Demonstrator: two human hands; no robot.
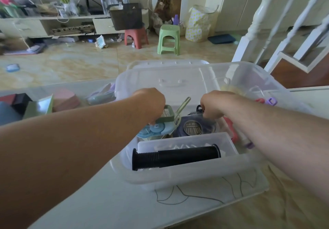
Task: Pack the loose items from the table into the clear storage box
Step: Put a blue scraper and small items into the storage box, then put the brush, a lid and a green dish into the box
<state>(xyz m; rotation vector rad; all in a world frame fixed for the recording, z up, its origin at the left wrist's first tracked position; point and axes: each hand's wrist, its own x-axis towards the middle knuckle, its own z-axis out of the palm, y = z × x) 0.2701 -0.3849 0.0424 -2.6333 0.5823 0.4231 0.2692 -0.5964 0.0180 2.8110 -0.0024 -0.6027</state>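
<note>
The clear storage box (187, 173) stands on the table in front of me, its lid (169, 79) propped behind it. Both hands reach down inside it. My left hand (151, 104) has its fingers curled down onto a green grid-like item (168, 115) above a light blue round item (156, 129). My right hand (213, 104) pinches the edge of a clear bag holding a dark pouch with a round needle disc (193, 128). A black ribbed tube (175, 156) lies across a small clear inner box (183, 139) at the front. Red and purple items (233, 132) lie on the right inside.
On the table at left lie a pink block (65, 99), a green-edged mirror (41, 107) and dark boxes (16, 100). A pale blue bundle (101, 96) sits beside the box. Beyond are a red stool (136, 36), a green stool (169, 39) and a white stair railing (267, 24) at right.
</note>
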